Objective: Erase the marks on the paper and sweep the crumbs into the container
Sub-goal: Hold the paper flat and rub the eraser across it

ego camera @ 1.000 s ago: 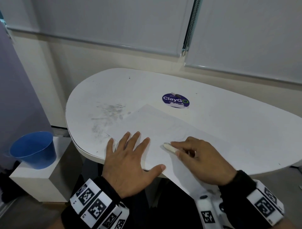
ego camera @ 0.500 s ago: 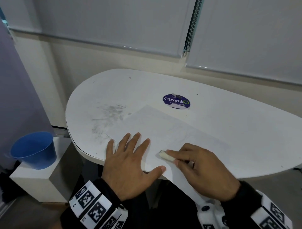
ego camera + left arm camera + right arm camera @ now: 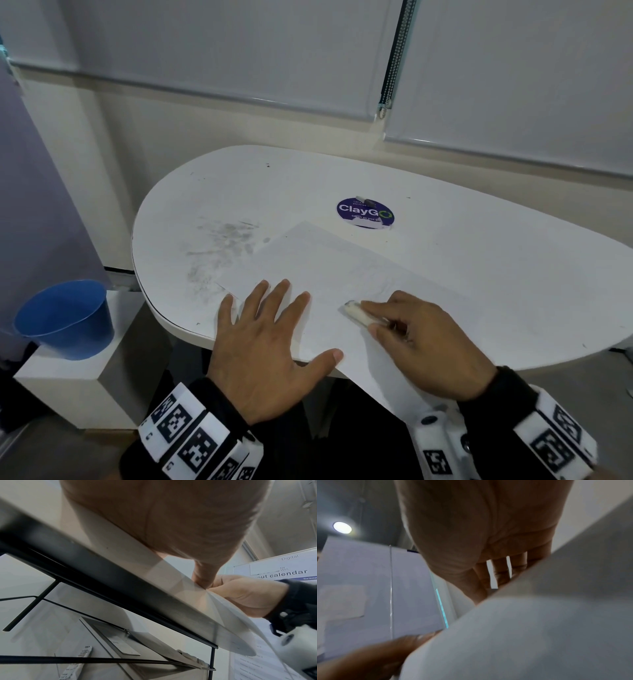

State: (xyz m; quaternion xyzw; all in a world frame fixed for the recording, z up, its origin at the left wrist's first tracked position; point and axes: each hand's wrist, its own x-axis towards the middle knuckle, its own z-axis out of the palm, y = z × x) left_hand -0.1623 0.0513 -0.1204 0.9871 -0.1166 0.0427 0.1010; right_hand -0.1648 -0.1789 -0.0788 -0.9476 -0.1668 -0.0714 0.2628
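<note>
A white sheet of paper (image 3: 329, 270) lies slanted on the white table (image 3: 479, 267), its near corner hanging over the front edge. My left hand (image 3: 270, 329) lies flat on the sheet's left part with fingers spread. My right hand (image 3: 411, 332) pinches a white eraser (image 3: 356, 311) and holds its tip on the paper, just right of the left hand. Faint pencil marks (image 3: 380, 274) show beyond the eraser. A blue bucket (image 3: 65, 318) stands on a low white block left of the table. In the left wrist view the paper (image 3: 223, 601) curves off the table edge below the right hand (image 3: 247, 595).
Grey smudges (image 3: 222, 246) stain the tabletop left of the paper. A round purple ClayGo sticker (image 3: 364, 212) sits behind the sheet. Window blinds (image 3: 239, 51) and a bead chain (image 3: 394, 61) hang behind the table. The white block (image 3: 85, 387) stands lower than the tabletop.
My right hand slid the eraser left and nearer across the paper, then back a little toward the far side. The left hand stayed flat on the sheet.
</note>
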